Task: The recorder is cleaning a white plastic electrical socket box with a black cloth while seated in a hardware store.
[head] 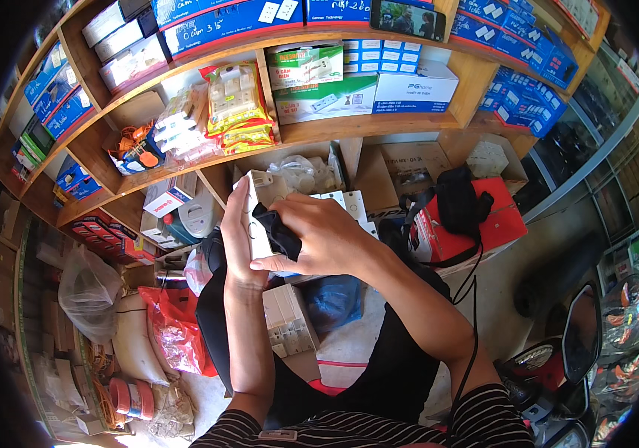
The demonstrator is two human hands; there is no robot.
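Note:
My left hand (238, 241) grips the left side of a white plastic electrical mounting box (258, 179), tilted on edge in front of the shelves. My right hand (308, 235) holds a crumpled black cloth (277, 232) against the box's side, its thumb near the lower edge. Part of the box is hidden behind the right hand. Below, between my knees, an open carton (304, 361) holds white plastic boxes (286, 319). More white boxes (353, 207) are stacked behind my right wrist. A blue plastic bag (333, 299) lies beside the carton.
Wooden shelves (319, 130) with packaged electrical parts stand ahead; a phone (408, 21) leans on the upper shelf. A black bag (459, 201) rests on a red box (507, 218) at right. Left are a red plastic bag (171, 319) and a sack (135, 341). A motorbike mirror (581, 322) is at lower right.

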